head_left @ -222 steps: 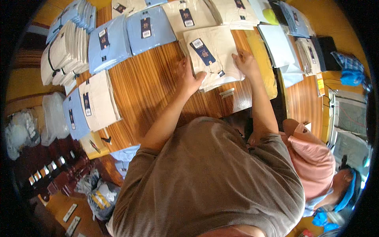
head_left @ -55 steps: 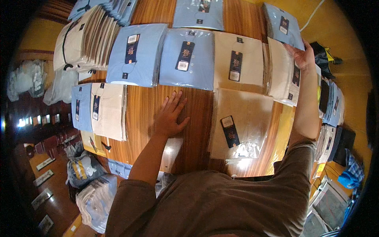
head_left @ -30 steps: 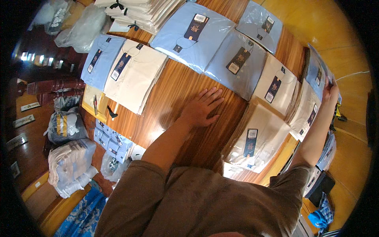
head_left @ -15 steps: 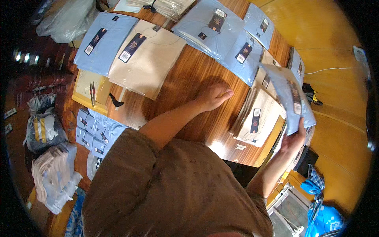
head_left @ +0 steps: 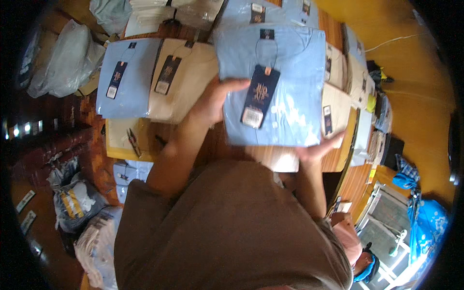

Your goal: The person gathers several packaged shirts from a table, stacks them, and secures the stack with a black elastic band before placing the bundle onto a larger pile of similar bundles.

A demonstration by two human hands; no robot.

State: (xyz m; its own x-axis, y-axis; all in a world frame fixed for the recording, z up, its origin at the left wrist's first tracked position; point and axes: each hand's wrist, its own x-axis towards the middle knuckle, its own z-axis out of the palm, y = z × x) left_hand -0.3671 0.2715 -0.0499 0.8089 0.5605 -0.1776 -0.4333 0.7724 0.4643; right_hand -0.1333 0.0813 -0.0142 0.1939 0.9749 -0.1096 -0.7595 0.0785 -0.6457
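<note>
Both my hands hold up a folded light-blue garment in a clear plastic bag (head_left: 297, 96), with a dark hang tag (head_left: 261, 99) on its front. My left hand (head_left: 217, 101) grips its left edge, thumb laid over the front and fingers hidden behind. At the lower right corner, my right hand (head_left: 314, 151) clasps the bag from below. Left of it on the table lie a bagged beige garment (head_left: 188, 79) and a bagged blue one (head_left: 130, 87). Beige packs (head_left: 336, 113) show behind its right edge.
Small snips (head_left: 133, 142) rest by the table's near left edge. More blue packs (head_left: 299, 12) and a beige stack (head_left: 150, 12) lie at the back. Plastic-wrapped bundles (head_left: 72, 198) stand on the left. Another person's pink sleeve (head_left: 345, 234) shows at lower right.
The blue pack has moved from the right side to in front of me and now faces me flat. My left hand has come off the table area and taken hold of its left edge.
</note>
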